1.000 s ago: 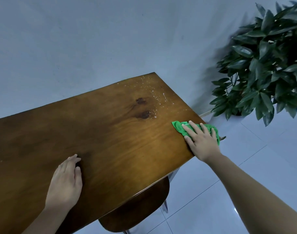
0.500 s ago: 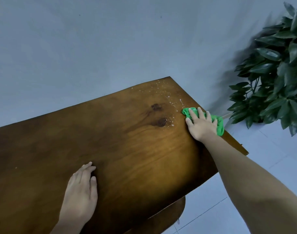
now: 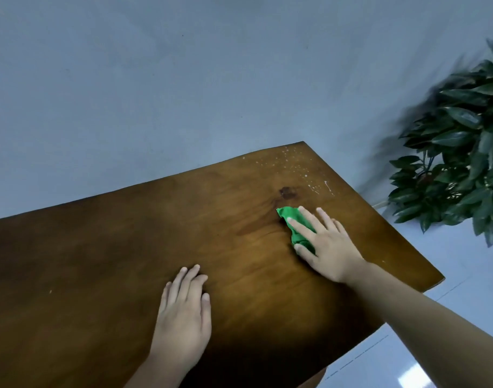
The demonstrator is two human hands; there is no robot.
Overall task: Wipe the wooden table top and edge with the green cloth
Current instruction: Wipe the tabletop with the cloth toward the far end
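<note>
Fingers (image 3: 300, 228) on the right hand (image 3: 327, 245) are spread fairly wide and laid flat, pressing the green cloth (image 3: 295, 223) down onto the wooden table (image 3: 113, 261), not rly gripping it, more like palm + fingers pinning it. Cloth is bunched up under the index/middle fingers and thumb side, w/ a pointy corner sticking out to the left past the fingertips. It sits on the right half of the top, well in from the right edge, and just below the dark knot (image 3: 287, 192) in the wood grain. Up toward the far right corner there's a scatter of white specks (image 3: 295, 166) and a couple of short white streaks, not touching the cloth, prob some dried splatter but can't tell what it is. Left hand (image 3: 183, 312) is flat on the table too, palm down, fingers straight and close together, holding nothing, nearer the front edge and a bit apart from the right hand. Right forearm comes in from the lower right corner across the table's near right corner. Off to the right on the pale tiled floor (image 3: 449, 275) stands a leafy plant (image 3: 463, 163), blurry, near the table's right edge but not touching afaict. Plain grey-blue wall (image 3: 183, 79) behind everything.
</note>
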